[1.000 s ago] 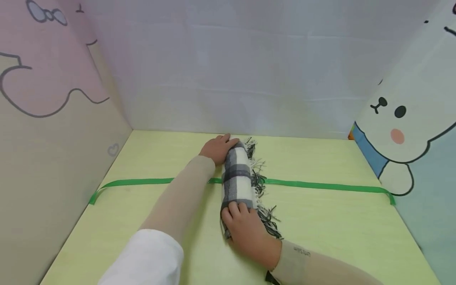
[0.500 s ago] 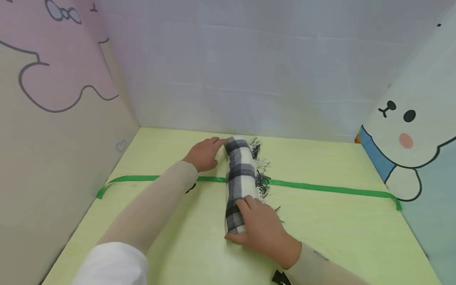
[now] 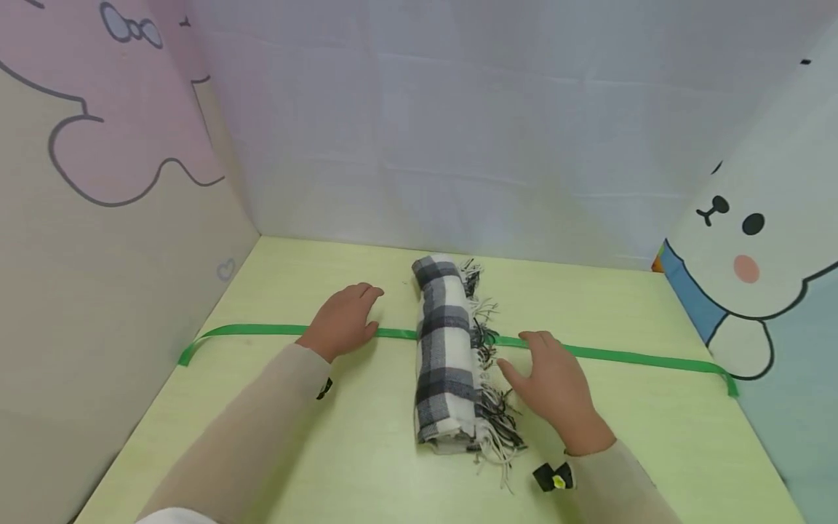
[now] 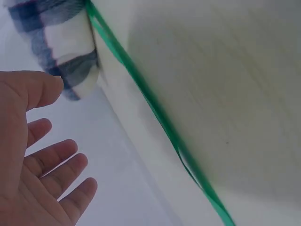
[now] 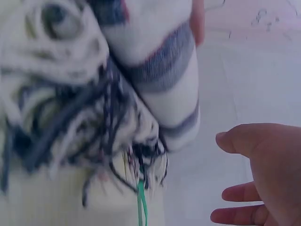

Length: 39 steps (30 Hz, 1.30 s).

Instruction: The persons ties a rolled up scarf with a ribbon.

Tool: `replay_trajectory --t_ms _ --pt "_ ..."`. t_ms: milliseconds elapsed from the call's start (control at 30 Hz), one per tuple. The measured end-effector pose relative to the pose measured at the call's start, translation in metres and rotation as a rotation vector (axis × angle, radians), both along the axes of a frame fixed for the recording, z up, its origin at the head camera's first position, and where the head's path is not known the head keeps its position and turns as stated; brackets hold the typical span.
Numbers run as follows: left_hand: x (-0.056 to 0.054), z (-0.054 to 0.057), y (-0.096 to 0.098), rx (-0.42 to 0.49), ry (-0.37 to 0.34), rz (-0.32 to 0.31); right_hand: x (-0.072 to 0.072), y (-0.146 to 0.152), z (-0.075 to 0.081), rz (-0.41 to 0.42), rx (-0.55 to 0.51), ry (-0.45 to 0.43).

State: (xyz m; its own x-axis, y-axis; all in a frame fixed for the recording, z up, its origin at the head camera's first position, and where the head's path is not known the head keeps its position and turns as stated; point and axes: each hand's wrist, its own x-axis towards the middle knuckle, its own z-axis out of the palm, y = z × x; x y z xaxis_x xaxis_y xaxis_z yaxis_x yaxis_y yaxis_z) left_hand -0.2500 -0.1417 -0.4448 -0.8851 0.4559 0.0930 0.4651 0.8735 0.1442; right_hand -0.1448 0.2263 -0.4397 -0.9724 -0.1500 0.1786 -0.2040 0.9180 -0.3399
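A rolled plaid scarf point(image 3: 447, 349) in white, grey and black lies lengthwise on the pale yellow table, its fringe point(image 3: 499, 422) spread along the right side. To its left, my left hand point(image 3: 345, 320) is held apart from the roll, fingers relaxed and holding nothing. On the other side my right hand point(image 3: 553, 378) hovers by the fringe, thumb and fingers spread. In the left wrist view the left hand's open palm point(image 4: 42, 188) faces the scarf point(image 4: 70, 42). The right wrist view has the right hand point(image 5: 273, 174) beside the rolled scarf point(image 5: 160, 61), with a gap between.
A green ribbon point(image 3: 628, 355) runs across the table point(image 3: 314, 466) and passes beneath the scarf. A white back wall point(image 3: 445, 131) and cartoon-printed side panels point(image 3: 727, 291) enclose the table on three sides.
Both hands have let go of the rolled scarf. The left hand has drawn back to the left and nearer; the right hand has moved off to the right, past the fringe.
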Motion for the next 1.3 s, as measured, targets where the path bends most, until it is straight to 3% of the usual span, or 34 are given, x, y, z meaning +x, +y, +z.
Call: replay_trajectory --t_ms 233,433,600,900,1300 --pt "0.017 -0.011 -0.022 0.159 0.003 0.123 -0.016 0.03 -0.009 -0.091 -0.061 -0.109" --pt "0.031 -0.017 -0.031 0.14 0.087 0.087 -0.023 0.041 -0.018 -0.099 -0.074 -0.249" --pt "0.038 -0.02 -0.032 0.132 0.068 0.09 -0.026 0.043 -0.024 -0.067 -0.043 -0.307" --pt "0.038 -0.027 -0.028 0.098 -0.055 0.121 -0.038 0.044 -0.029 -0.051 0.025 -0.358" --pt "0.027 -0.031 -0.028 0.005 -0.082 0.105 -0.041 0.044 -0.027 -0.04 0.122 -0.325"
